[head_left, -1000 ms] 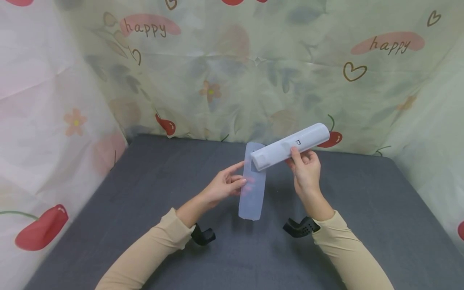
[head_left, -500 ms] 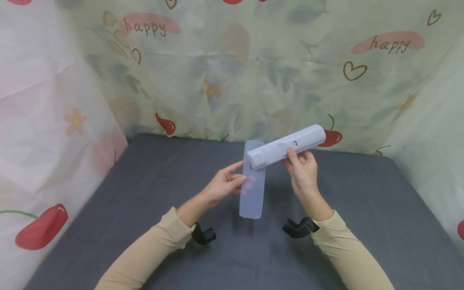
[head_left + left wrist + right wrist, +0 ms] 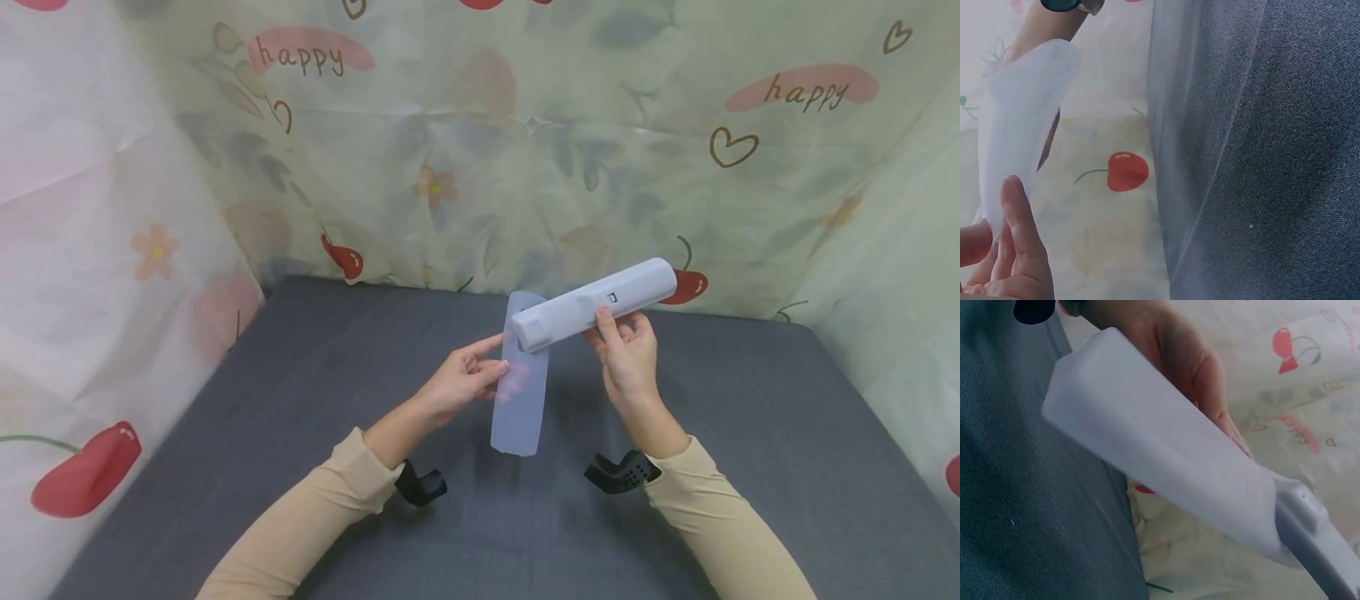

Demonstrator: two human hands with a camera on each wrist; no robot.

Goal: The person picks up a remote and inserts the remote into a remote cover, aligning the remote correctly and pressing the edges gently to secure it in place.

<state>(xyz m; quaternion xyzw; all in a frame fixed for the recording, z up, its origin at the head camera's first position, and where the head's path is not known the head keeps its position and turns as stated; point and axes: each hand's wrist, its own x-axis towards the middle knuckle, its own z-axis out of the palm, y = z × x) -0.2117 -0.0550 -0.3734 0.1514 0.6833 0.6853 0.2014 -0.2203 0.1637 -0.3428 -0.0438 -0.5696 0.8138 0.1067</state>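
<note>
In the head view, my right hand (image 3: pixel 630 358) grips a white remote control (image 3: pixel 596 307) from below, with the thumb on its side that bears a small square latch. The remote slants up to the right. Its lower left end overlaps a translucent sleeve (image 3: pixel 522 408), which hangs nearly upright. My left hand (image 3: pixel 459 385) pinches that sleeve at its left edge, index finger stretched along it. In the left wrist view the sleeve (image 3: pixel 1019 125) hides most of the remote. The right wrist view shows the sleeve (image 3: pixel 1147 431) right at the end of the grey-looking remote (image 3: pixel 1319 540).
Both hands are held over a dark grey cloth-covered table (image 3: pixel 300 358). A printed curtain (image 3: pixel 480 150) with cherries and "happy" lettering closes off the back and sides. Black wrist mounts (image 3: pixel 420 487) stick out beneath both cuffs.
The right hand and remote have shifted slightly left, so the remote's end overlaps more of the sleeve. The sleeve's lower end has swung a little left. Both grips stay the same.
</note>
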